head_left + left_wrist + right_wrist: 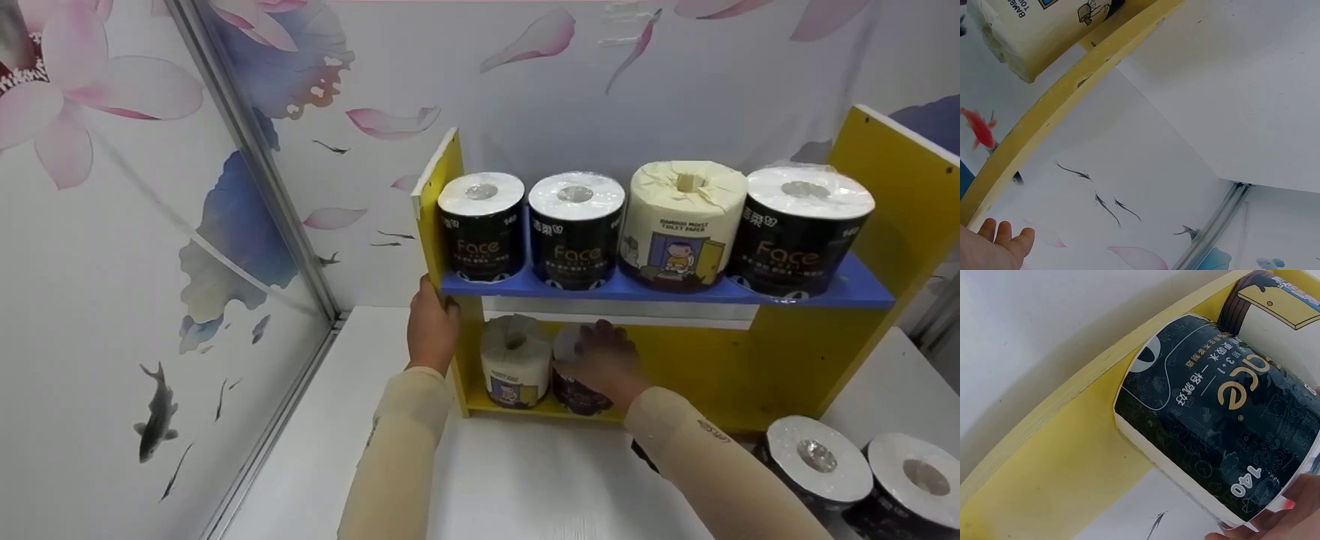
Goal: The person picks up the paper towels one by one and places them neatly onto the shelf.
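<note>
On the lower shelf my right hand [606, 358] grips a black-wrapped toilet paper roll [579, 391] near its top. The right wrist view shows this roll [1224, 422] close up, its base against the yellow shelf board, with the fingers [1292, 512] at its top end. To its left stands a cream-wrapped roll [516, 367]. My left hand [433, 326] rests at the outer edge of the rack's left side panel [431, 199], below the blue shelf. In the left wrist view, its loosely extended fingers [1022, 242] lie beside the yellow panel; the thumb is hidden there.
The blue upper shelf [540, 289] holds black rolls [576, 236] and one cream roll [682, 225]. Two black rolls [821, 461] stand on the white table [525, 480] at front right. Printed wall panels close off the back and left.
</note>
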Tool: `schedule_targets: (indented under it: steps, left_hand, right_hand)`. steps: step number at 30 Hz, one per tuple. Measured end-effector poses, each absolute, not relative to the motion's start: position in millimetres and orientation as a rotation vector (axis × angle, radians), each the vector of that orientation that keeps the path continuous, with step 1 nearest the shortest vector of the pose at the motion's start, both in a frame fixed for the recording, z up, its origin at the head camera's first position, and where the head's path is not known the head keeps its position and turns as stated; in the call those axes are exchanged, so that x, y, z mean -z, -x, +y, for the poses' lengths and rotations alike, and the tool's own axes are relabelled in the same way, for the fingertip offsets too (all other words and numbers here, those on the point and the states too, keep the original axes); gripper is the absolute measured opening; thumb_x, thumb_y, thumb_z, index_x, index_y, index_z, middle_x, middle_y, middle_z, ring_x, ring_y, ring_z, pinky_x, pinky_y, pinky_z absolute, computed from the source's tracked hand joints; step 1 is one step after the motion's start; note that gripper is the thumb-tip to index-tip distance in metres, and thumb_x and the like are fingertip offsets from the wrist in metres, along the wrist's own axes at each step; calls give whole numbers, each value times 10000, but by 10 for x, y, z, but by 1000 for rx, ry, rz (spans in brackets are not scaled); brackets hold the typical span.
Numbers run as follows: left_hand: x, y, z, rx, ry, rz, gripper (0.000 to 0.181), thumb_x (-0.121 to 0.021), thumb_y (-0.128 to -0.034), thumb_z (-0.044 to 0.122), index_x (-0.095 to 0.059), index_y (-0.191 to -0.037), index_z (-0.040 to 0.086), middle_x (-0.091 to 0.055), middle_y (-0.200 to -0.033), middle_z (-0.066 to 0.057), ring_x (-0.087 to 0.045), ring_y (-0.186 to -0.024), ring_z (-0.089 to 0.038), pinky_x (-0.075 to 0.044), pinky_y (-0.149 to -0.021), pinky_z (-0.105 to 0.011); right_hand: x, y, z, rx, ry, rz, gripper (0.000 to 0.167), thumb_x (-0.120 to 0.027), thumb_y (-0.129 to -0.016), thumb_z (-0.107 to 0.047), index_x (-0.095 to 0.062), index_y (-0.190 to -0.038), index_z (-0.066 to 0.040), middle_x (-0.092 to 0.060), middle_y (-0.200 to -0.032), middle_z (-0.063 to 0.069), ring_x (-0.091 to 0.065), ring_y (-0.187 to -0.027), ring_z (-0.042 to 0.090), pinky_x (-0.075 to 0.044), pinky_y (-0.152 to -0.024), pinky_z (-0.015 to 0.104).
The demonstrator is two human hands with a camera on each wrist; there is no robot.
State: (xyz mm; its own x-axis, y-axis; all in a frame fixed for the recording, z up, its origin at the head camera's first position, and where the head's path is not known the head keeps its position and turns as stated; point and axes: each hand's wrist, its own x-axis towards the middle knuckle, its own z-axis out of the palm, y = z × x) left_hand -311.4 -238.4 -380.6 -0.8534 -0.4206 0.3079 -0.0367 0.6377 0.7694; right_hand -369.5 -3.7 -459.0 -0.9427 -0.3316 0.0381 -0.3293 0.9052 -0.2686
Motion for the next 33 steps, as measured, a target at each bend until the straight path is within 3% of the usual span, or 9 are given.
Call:
schedule_targets:
  steps: [12,22,27,30,33]
  left_hand:
    - [3823,3131,-2385,1143,-352,-2388,408,-512,-972,77,-412,-1367,50,-584,-1246,-128,-581,-1133,-268,-445,-1003,-452]
    - [3787,3126,-2385,1138,-346,-2393,402,-506,-970,79,-419,-1360,41,-594,-1226,-128,-583,-1121,-265,-450,-996,-443]
    - [3777,3118,-2409,1097,-332,-2409,398,-506,-967,85,-429,-1353,27,-598,-1208,-138,-584,-1111,-268,-452,-989,-440]
    - [3765,3109,-2417,1086,-328,-2409,391,-511,-963,83,-442,-1342,23,-599,-1202,-143,-582,-1114,-273,-454,-984,-443]
    - [3758,3097,-2422,1080,-333,-2414,402,-513,-959,87,-442,-1350,25,-593,-1217,-147,-575,-1126,-279,-453,-982,-450]
  right_hand:
    - [4610,3648,17,505,537,3028,723,-554,-879,-545,-471,-1388,-39,-386,-1417,214,-372,-1245,465,-323,-959,695]
    - [4575,3570,165,646,586,3011,681,-478,-945,-510,-441,-1438,-43,-276,-1512,260,-205,-1368,516,-191,-1021,729]
    - [4555,3496,314,187,1043,3126,395,-551,-969,-296,-575,-1329,-135,-423,-1411,286,-330,-1273,586,-350,-900,741]
    - [4530,3418,402,292,1026,3131,441,-578,-952,-294,-552,-1354,-113,-407,-1420,298,-348,-1278,559,-370,-925,701]
    - [4499,3328,467,628,814,3098,617,-602,-915,-397,-485,-1407,-43,-355,-1460,292,-333,-1311,515,-307,-1016,661]
